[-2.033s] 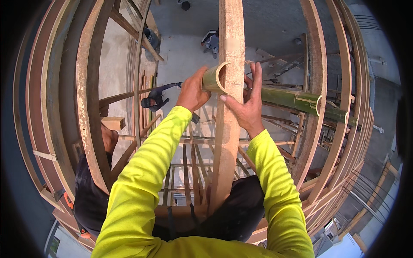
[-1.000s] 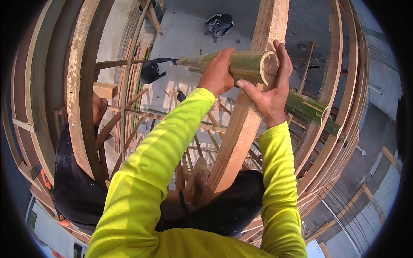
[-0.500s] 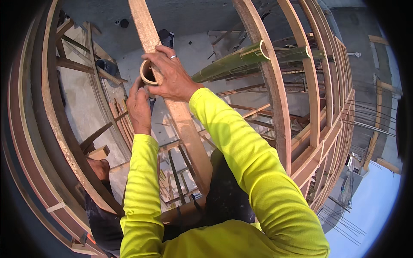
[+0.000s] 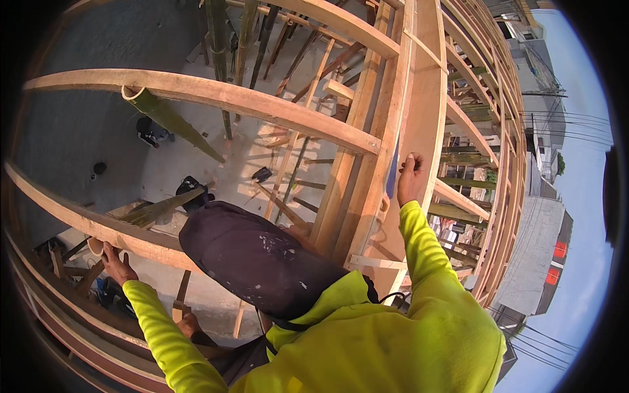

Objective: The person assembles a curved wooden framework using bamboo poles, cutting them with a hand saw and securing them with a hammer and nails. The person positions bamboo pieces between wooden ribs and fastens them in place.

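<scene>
At the lower left, my left hand (image 4: 118,267) is closed about the cut end of a bamboo pole (image 4: 95,247), just below a long timber beam (image 4: 131,239). The pole's open round end shows; most of its length is hidden. On the right, my right hand (image 4: 411,180) is over a long wooden board (image 4: 422,105), its fingers curled in. Whatever is in those fingers, if anything, is too small to make out. Close beside that hand lies what looks like a handsaw, with a blue blade (image 4: 393,171) and a wood-coloured handle (image 4: 384,207).
Another beam (image 4: 249,105) crosses above, with a cut bamboo pole (image 4: 164,121) beneath it. Several upright bamboo poles (image 4: 216,39) stand over the concrete floor (image 4: 196,157) far below. Timber framing (image 4: 485,85) curves along the right. My dark-trousered leg (image 4: 262,259) stretches across the middle.
My view has turned to the right. Both hands were together at the bamboo end; my right hand has left it and moved over the board, while my left stays at the pole.
</scene>
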A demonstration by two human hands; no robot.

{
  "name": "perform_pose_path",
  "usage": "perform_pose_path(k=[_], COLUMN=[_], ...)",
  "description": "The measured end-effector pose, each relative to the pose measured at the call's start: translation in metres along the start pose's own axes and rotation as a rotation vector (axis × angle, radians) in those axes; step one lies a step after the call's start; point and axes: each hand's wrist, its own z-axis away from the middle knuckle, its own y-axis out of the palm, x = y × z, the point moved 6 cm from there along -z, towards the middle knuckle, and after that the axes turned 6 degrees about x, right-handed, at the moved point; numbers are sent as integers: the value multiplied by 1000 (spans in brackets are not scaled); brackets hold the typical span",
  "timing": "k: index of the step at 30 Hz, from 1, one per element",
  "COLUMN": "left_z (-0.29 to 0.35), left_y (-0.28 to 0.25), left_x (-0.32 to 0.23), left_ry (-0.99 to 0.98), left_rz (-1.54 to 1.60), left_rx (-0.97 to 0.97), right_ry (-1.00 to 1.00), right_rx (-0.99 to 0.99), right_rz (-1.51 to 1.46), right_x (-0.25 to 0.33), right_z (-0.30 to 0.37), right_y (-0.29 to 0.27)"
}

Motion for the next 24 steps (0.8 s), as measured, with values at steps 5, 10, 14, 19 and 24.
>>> perform_pose_path(k=[5,10,14,19,24], left_z=[-21,-31,-37,-1,0], left_y=[-4,-14,-56,-12,-34], left_x=[12,17,23,-16,15], left_ry=[-113,-176,-174,-111,43], left_rz=[3,87,17,8,157], left_rx=[-128,-149,-43,-137,-233], right_ry=[58,76,11,-43,-84], right_rx=[433,798,916,877,599], right_rz=[704,1037,1056,964,791], right_x=[-172,-256,-263,-246,-170], right_z=[36,84,108,105,76], right_y=[-78,-31,2,-13,-80])
